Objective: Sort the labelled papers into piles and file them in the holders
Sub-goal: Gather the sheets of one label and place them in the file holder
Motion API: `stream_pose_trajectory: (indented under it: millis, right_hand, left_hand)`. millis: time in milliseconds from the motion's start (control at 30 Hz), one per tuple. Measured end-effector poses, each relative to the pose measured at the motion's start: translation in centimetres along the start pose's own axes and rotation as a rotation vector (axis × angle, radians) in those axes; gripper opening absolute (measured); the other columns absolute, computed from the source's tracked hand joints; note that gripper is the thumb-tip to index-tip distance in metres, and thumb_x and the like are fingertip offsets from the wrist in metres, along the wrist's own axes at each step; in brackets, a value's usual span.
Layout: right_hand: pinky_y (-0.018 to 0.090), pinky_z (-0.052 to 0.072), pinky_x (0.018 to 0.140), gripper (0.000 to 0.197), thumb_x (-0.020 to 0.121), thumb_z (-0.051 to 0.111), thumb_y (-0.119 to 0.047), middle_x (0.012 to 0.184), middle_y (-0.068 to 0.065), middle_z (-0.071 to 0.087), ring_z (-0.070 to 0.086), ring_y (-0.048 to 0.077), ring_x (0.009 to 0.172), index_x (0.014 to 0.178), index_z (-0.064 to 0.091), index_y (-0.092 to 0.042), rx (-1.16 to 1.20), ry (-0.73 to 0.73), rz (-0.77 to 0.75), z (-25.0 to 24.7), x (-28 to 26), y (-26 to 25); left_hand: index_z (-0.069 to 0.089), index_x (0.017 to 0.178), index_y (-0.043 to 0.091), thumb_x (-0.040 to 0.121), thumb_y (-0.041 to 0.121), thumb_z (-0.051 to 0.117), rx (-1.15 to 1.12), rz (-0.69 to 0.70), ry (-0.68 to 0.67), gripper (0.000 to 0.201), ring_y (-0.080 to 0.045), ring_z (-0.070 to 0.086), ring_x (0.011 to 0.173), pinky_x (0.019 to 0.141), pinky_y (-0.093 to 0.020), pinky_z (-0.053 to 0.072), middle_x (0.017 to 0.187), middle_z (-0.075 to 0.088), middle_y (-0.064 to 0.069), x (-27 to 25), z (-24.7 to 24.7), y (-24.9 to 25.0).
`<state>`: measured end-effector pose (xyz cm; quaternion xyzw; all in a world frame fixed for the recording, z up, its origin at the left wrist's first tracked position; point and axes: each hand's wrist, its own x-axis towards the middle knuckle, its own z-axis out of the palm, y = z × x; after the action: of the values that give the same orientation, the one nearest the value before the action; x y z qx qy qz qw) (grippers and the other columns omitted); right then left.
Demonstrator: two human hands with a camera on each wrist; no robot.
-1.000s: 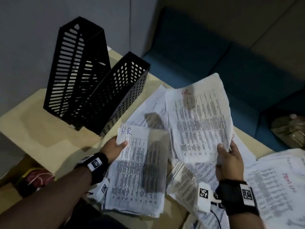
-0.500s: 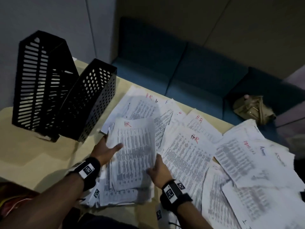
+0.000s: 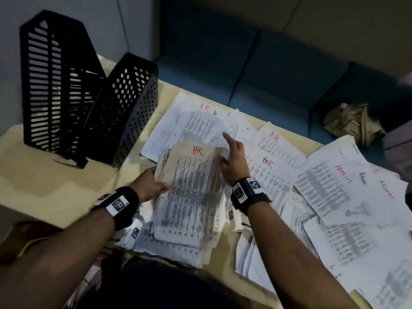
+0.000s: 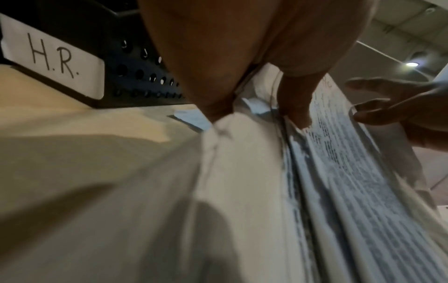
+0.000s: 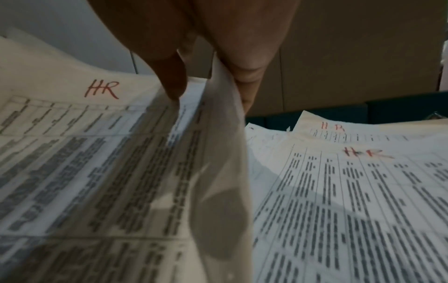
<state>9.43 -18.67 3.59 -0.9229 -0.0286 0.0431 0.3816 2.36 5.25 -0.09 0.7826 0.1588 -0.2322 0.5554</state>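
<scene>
A stack of printed sheets marked HR (image 3: 191,197) in red lies on the beige table (image 3: 55,186) in front of me. My left hand (image 3: 156,186) grips the stack's left edge, thumb on top (image 4: 257,113). My right hand (image 3: 229,157) pinches the stack's upper right edge, which curls up between thumb and fingers (image 5: 211,92), while its index finger points straight out. Two black holders stand at the back left: a slotted one (image 3: 55,85) and a perforated one (image 3: 120,112), which carries a white H.R. label (image 4: 53,55).
More HR sheets (image 3: 274,141) lie spread beyond and to the right of the stack. Sheets marked ADMIN (image 3: 334,186) cover the right side of the table. Behind the table runs a blue sofa (image 3: 267,81) with a tan bag (image 3: 352,121) on it.
My right hand brought down the HR sheet that it held up and laid it on the stack, then slid to the stack's upper right edge. My left hand kept its grip on the left edge.
</scene>
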Motion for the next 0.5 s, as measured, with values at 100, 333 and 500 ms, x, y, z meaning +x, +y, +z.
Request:
stream_pose_trajectory:
  millis: [100,333,500]
  right_hand:
    - [0.03,0.043,0.096,0.044,0.09,0.056,-0.008,0.133,0.011,0.041,0.052,0.029,0.114,0.133,0.05,-0.014,-0.092,-0.117,0.038,1.5,-0.6,1.0]
    - [0.028,0.041,0.099,0.031,0.094,0.053,-0.027,0.125,0.01,0.053,0.052,0.024,0.113,0.118,0.062,-0.008,-0.058,-0.231,0.061,3.1,-2.5,2.4]
    - [0.047,0.035,0.105,0.045,0.086,0.06,-0.043,0.141,0.008,0.041,0.04,0.029,0.128,0.126,0.052,-0.023,-0.299,0.258,0.6,-2.0,-3.4,8.4]
  left_hand:
    - [0.055,0.104,0.025,0.08,0.006,0.072,0.023,-0.015,-0.013,0.035,-0.021,0.064,0.096,0.09,-0.036,0.05,0.101,0.067,0.001,-0.3,0.8,-0.4]
    - [0.051,0.128,0.022,0.082,0.022,0.074,0.149,0.017,-0.022,0.051,-0.019,0.061,0.108,0.093,-0.033,0.046,0.113,0.063,0.004,-0.6,2.1,-1.8]
    - [0.051,0.133,0.018,0.084,0.013,0.07,0.162,-0.027,0.105,0.052,-0.026,0.062,0.105,0.092,-0.036,0.05,0.115,0.066,-0.005,0.7,0.9,-2.3]
